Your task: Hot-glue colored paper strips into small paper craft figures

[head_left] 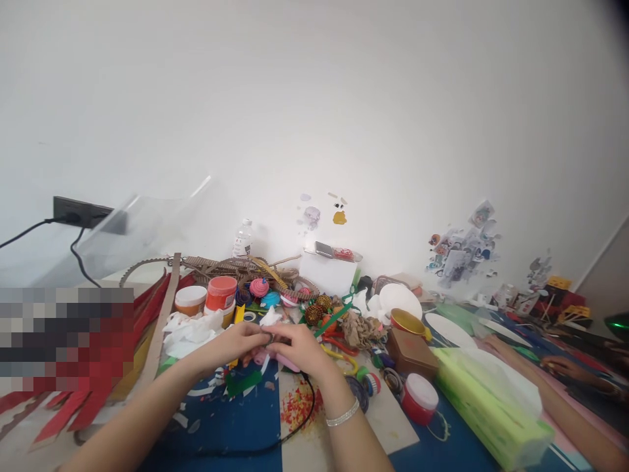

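Both hands meet over the cluttered blue table [221,426]. My left hand [248,342] has its fingers closed, their tips against those of the other hand. Whatever they pinch is too small to make out. My right hand [297,344], with a silvery bracelet at its wrist, is closed the same way. Just below the fingers lies a pink object [285,361], largely covered by the hands. A black cord [313,400] runs from beside it toward the front. White paper scraps and a green strip [243,383] lie under my left hand.
At the left stand paint jars [221,293] and red cardboard strips [147,314]. Cardboard pieces [211,267] pile along the wall. To the right are a brown box [411,354], a red jar [420,398] and a green tissue pack [481,406]. Another person's arm [555,400] reaches in beyond it.
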Available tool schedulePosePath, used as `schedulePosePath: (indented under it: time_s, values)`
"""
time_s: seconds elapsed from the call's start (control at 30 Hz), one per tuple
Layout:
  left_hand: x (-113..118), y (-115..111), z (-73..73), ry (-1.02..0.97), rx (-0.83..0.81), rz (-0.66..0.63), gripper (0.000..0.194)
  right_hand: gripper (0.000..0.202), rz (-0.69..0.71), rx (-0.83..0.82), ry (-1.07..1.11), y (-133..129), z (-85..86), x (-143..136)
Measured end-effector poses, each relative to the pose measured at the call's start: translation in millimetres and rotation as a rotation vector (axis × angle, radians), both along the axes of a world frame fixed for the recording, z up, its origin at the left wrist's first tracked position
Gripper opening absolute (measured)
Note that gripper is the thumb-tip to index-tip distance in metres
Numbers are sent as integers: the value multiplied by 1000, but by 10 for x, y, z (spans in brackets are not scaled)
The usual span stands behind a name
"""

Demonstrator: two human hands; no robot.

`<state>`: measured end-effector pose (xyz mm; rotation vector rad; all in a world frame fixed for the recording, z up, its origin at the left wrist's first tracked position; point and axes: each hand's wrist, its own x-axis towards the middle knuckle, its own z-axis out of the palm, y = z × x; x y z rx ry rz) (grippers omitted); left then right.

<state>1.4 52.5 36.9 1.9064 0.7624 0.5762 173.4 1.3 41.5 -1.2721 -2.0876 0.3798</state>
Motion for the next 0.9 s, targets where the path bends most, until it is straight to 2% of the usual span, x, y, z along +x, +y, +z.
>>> schedulePosePath:
  time_s: [0.13,0.23,0.3,0.37,0.43,0.47,0.53,0.63,0.7,0.8,0.9]
  values:
    - [6,2,2,31,36,-4,45,20,-102,41,-5,7,-38,-19]
    - [9,-15,25,37,61,-26,45,21,-165,108,-62,20,-65,-30]
    - [-2,-23,45,36,53,-41,45,29,-117,99,-61,22,-61,-24]
    - [-19,-25,58,45,42,-47,45,36,1,65,-25,18,-47,-11]
    - [-30,-24,57,60,26,-34,46,31,87,45,0,14,-40,-5]
    - [-30,-25,53,65,16,-27,47,26,81,47,-2,13,-41,-8]
    - [-23,-35,45,63,1,-28,47,22,-25,69,-42,11,-49,-25]
    - [-12,-69,58,65,-9,-38,47,28,-180,105,-137,7,-53,-53]
    - [-18,-90,81,72,-26,-36,47,28,-149,93,-162,4,-42,-50]
    - [-39,-94,103,65,-51,-46,43,25,-19,69,-125,6,-22,-14]
    - [-45,-67,87,68,-59,-51,41,23,-6,73,-94,20,-29,10]
